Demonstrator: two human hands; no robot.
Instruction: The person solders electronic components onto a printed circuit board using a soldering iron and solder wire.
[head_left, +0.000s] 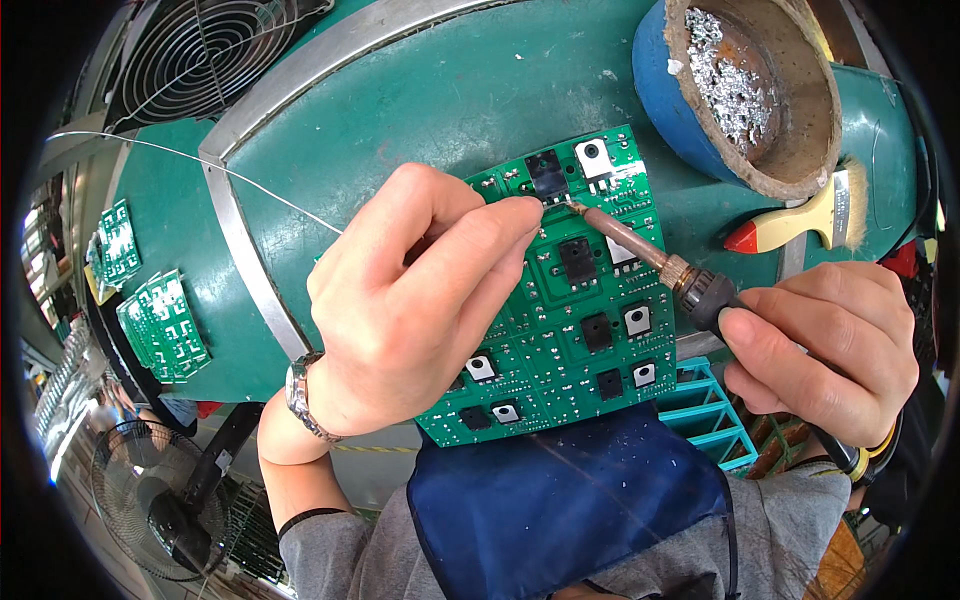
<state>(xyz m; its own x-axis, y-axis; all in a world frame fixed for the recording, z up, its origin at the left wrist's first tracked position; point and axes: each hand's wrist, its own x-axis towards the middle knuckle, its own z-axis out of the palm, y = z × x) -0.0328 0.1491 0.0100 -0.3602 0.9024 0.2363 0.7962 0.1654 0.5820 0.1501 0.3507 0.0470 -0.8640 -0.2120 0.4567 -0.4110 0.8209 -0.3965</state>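
Observation:
My right hand [822, 352] is closed round the dark handle of a soldering iron [640, 244]. The iron's tip meets the green circuit board [540, 360] near the legs of a black component [546, 174] at its far edge. Above the board, my left hand [420, 290] pinches a thin solder wire [265, 186], which trails off to the far left. The wire's end at the fingertips is close to the iron's tip. Black and silver-white flat components sit in rows on the board. My left hand covers its left part.
A blue-sided bowl [660, 110] with crusty walls holds silvery solder scraps at the far right. Beside it lies a brush [790, 222]. Smaller boards [165, 325] are stacked at the left. A teal divided rack [705, 415] stands near my right forearm, a fan [160, 500] lower left.

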